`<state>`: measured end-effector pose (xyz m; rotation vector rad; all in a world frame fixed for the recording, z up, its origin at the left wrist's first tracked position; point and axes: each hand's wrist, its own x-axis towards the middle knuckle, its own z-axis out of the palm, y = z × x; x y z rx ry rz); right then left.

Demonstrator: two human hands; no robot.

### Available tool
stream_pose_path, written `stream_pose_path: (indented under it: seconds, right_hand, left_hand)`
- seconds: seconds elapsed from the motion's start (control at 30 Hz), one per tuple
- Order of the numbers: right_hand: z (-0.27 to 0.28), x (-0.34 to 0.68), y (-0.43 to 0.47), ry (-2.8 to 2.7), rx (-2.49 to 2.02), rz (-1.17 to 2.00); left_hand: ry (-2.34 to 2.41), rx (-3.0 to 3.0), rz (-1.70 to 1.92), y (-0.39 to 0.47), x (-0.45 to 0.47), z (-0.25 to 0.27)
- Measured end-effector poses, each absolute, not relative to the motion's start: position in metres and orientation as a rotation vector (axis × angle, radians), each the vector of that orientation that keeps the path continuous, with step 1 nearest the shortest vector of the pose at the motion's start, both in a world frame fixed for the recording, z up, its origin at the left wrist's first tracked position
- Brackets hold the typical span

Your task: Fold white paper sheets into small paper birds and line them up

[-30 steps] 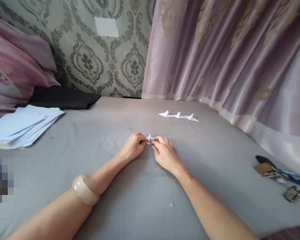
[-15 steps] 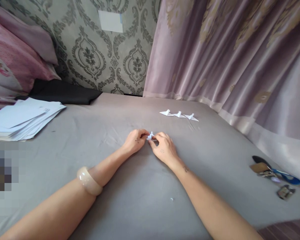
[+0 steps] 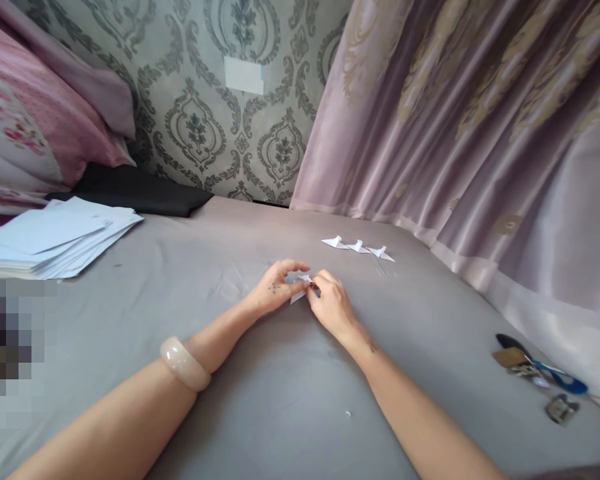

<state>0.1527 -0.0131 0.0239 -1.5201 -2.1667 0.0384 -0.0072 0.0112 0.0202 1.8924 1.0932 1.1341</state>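
Both hands meet in the middle of the grey sheet [image 3: 260, 400], and between them is a small white folded paper [image 3: 300, 288]. The left hand [image 3: 275, 293] grips the paper from the left side; its fingers curl over it and the fingertips [image 3: 304, 267] press on the top. The right hand [image 3: 333, 303] pinches the other end of the paper between thumb and forefinger. A white corner of the paper shows below the fingertips and lies on, or just above, the sheet; I cannot tell which. The rest of the paper is hidden under the fingers, so its shape is not clear.

On the left forearm there is a pale bangle [image 3: 185, 363].

Behind the hands, a little to the right, three paper figures [image 3: 359, 247] stand in a row on the sheet, close to each other. At the far left lies a stack of white papers [image 3: 55, 237], and behind it a black cloth [image 3: 135, 190]. At the right edge, well apart from the hands, lie some keys with a blue strap [image 3: 540, 373]. A pink curtain [image 3: 480, 133] hangs along the right side.
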Motion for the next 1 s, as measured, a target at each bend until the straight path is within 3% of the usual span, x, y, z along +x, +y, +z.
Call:
stream_pose_path:
  seconds: [0.63, 1.0]
  right_hand:
    - [0.035, 0.161, -0.039, -1.854, -1.268, 0.186]
    - [0.06, 0.164, -0.04, -1.352, -1.399, 1.006]
  left_hand:
    - [0.789, 1.344, 1.06, -0.004, 0.0, 0.033]
    - [0.849, 1.513, 1.138, -0.007, -0.001, 0.035]
